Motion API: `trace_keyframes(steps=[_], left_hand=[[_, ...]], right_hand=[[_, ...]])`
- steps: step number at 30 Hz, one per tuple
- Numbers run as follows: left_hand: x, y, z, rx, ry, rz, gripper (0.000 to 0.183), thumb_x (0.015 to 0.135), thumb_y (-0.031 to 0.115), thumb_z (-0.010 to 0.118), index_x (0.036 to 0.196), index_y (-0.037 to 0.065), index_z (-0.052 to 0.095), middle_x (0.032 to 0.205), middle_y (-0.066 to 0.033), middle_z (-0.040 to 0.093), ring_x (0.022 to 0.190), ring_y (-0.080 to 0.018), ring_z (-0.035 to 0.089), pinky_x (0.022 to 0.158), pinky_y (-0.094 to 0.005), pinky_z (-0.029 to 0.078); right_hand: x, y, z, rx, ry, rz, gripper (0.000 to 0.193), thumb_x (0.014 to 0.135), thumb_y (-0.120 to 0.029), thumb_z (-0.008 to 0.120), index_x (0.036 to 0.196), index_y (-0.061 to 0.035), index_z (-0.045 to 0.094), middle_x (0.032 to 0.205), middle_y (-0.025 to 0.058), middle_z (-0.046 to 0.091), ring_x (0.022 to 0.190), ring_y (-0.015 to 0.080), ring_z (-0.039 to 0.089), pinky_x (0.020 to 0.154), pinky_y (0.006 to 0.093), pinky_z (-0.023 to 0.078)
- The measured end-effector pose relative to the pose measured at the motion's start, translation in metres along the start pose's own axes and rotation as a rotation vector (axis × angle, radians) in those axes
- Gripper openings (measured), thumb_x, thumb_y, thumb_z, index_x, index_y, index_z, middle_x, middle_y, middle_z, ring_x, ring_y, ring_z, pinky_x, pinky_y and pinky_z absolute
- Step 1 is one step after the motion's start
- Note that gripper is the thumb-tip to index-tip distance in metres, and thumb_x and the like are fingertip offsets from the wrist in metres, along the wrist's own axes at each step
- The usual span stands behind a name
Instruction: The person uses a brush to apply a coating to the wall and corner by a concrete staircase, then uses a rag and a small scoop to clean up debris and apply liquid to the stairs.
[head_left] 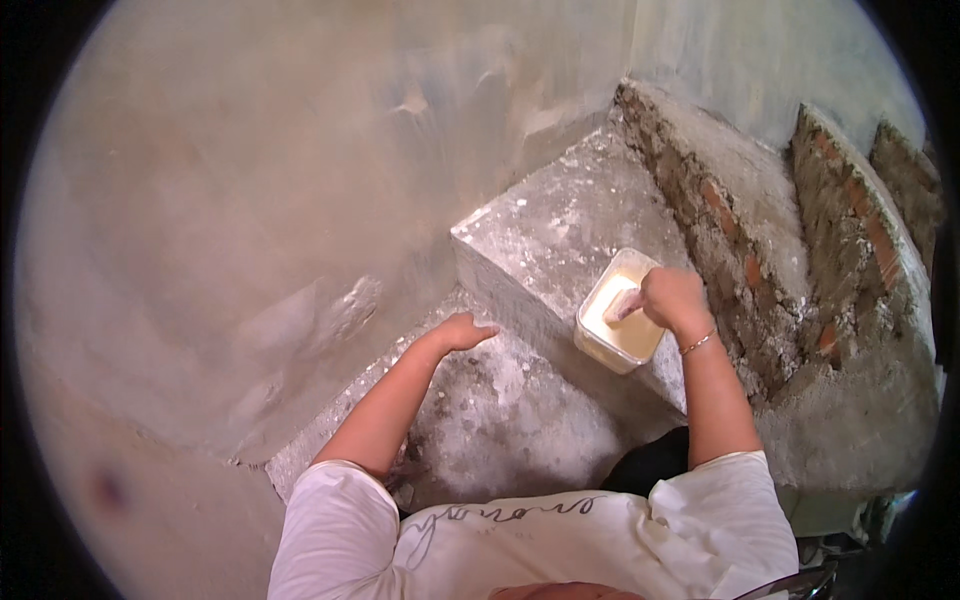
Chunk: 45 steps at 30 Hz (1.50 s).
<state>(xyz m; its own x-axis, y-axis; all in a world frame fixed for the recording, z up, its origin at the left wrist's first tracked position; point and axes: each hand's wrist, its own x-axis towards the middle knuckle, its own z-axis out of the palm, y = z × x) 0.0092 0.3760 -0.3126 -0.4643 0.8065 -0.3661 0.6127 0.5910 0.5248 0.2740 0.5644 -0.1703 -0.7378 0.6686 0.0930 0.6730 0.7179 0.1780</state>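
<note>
Obscuring part of the tub (pixel 607 352), right hand (pixel 672 297), rough stairs (pixel 728 205), grey wall (pixel 250 150)

1 pale open tub (pixel 612 358) of cream liquid (pixel 602 326) sits on a step (pixel 565 205), whitish tool (pixel 622 304) inside.

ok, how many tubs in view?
1: the pale, rectangular plastic tub at the edge of the white-speckled grey concrete step, beneath the bare right hand. Others may be hidden.

From the left hand (pixel 463 332), room opens at 5 o'clock above the lower concrete step (pixel 510 400); the plastered wall (pixel 290 190) blocks 10 o'clock, the upper step's riser (pixel 528 320) and rectangular plastic tub (pixel 603 354) (right hand (pixel 674 298) crowding its opening) 3 o'clock.
</note>
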Motion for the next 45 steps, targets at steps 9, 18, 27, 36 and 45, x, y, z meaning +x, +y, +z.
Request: trace_keyframes(steps=[9, 18, 27, 36, 45], left_hand=[[0.014, -0.085, 0.102, 0.307, -0.458, -0.230, 0.087, 0.062, 0.074, 0.060, 0.112, 0.003, 0.061, 0.123, -0.0230, 0.053, 0.117, -0.0345, 0.049, 0.099, -0.0393, 0.037], [0.033, -0.114, 0.150, 0.415, -0.430, -0.314, 0.109, 0.050, 0.078, 0.065, 0.127, 0.002, 0.049, 0.141, -0.0261, 0.029, 0.132, -0.0438, 0.023, 0.106, -0.0436, 0.027], [0.003, -0.066, 0.134, 0.219, -0.443, -0.661, 0.121, 0.048, 0.074, 0.070, 0.140, 0.007, 0.030, 0.148, -0.0237, 0.009, 0.136, -0.0414, 0.012, 0.105, -0.0585, 0.018], [-0.037, -0.083, 0.138, 0.247, -0.360, -0.778, 0.129, 0.047, 0.074, 0.071, 0.142, 0.002, 0.020, 0.147, -0.0278, 0.000, 0.136, -0.0441, -0.001, 0.106, -0.0603, 0.010], [-0.045, -0.062, 0.147, 0.167, -0.364, -0.893, 0.152, 0.039, 0.073, 0.075, 0.140, -0.006, -0.007, 0.144, -0.0325, -0.008, 0.134, -0.0478, -0.008, 0.104, -0.0631, 0.002]], right_hand=[[-0.040, 0.050, -0.055, 0.534, 0.067, 0.089, 0.022, 0.071, -0.016, 0.068, 0.092, -0.0081, 0.069, 0.084, 0.0153, 0.065, 0.080, 0.0280, 0.064, 0.072, 0.0350, 0.048], [-0.043, 0.081, -0.052, 0.953, -0.013, 0.101, 0.024, 0.072, -0.006, 0.066, 0.093, 0.0048, 0.065, 0.074, 0.0094, 0.065, 0.070, 0.0146, 0.058, 0.066, 0.0290, 0.045], [-0.001, 0.026, 0.011, 0.094, -0.063, 0.019, 0.022, 0.071, -0.033, 0.068, 0.081, -0.0135, 0.071, 0.080, 0.0128, 0.065, 0.078, 0.0317, 0.062, 0.066, 0.0379, 0.048], [-0.043, 0.057, -0.049, 0.289, 0.160, 0.094, 0.017, 0.066, -0.013, 0.069, 0.081, -0.0039, 0.066, 0.077, 0.0147, 0.064, 0.075, 0.0299, 0.063, 0.066, 0.0364, 0.049], [-0.070, 0.046, -0.029, 0.404, 0.290, 0.067, 0.027, 0.066, 0.006, 0.063, 0.090, -0.0032, 0.057, 0.080, 0.0148, 0.061, 0.075, 0.0307, 0.063, 0.066, 0.0343, 0.048]])
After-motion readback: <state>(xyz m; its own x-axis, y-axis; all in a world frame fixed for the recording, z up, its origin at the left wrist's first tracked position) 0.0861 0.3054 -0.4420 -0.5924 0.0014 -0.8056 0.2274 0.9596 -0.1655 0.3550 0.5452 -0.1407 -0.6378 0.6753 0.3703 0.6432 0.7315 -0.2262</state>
